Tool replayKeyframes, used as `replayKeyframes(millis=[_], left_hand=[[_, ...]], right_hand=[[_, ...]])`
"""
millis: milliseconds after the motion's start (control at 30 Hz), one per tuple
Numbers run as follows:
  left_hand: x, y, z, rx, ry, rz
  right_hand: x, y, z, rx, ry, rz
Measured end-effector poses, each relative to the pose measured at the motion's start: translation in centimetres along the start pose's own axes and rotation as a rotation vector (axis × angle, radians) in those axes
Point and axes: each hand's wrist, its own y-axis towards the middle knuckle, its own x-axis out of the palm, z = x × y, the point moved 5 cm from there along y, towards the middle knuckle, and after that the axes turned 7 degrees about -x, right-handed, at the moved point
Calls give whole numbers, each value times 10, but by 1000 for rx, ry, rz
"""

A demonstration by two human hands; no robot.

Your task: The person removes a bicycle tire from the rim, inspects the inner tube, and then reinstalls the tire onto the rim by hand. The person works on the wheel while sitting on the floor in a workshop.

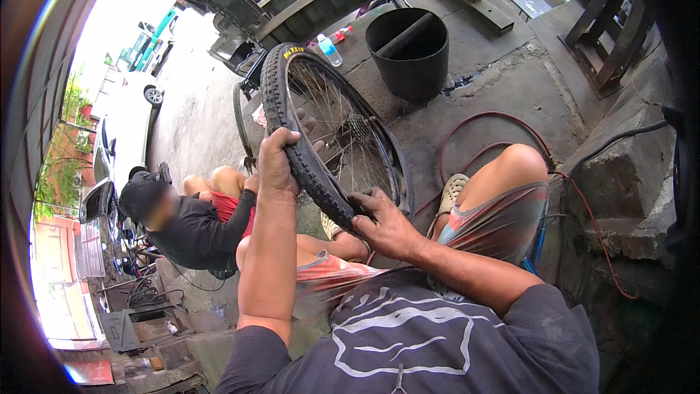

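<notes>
A bicycle wheel stands upright between my knees, with a black knobby tire (281,95) round its rim. Thin spokes (335,131) run to the hub, and a sprocket cassette (359,129) sits at its right side. My left hand (280,164) is closed round the tire's near left part, its thumb lying over the tread and other fingers reaching in behind toward the spokes. Lower down, my right hand (383,225) grips the tire's nearest part, thumb and fingers pressed at its edge. Whether the tire's edge is fully seated in the rim, I cannot tell.
Beyond the wheel stand a black bucket (408,66) and a plastic bottle (329,51). A red hose (481,118) curls over the floor at right. To the left, another person in black (197,230) sits low. A metal beam (350,0) crosses the far side.
</notes>
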Motion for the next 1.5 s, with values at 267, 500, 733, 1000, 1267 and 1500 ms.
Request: replayKeyframes(millis=[267,500,733,1000,1267,1500], left_hand=[[4,-3,-10,27,-74,-105],[23,-2,0,121,80,-6],[26,-23,7,190,460,49],[-17,-34,-36,149,335,86],[-14,-24,-23,81,83,29],[-30,-14,-22,68,152,34]], right_hand=[[2,11,7,215,-142,-344],[28,-19,22,144,-104,-41],[33,12,30,332,297,-94],[29,20,2,117,-471,-344],[-9,9,35,241,256,-144],[2,-6,80,-90,-298,-168]])
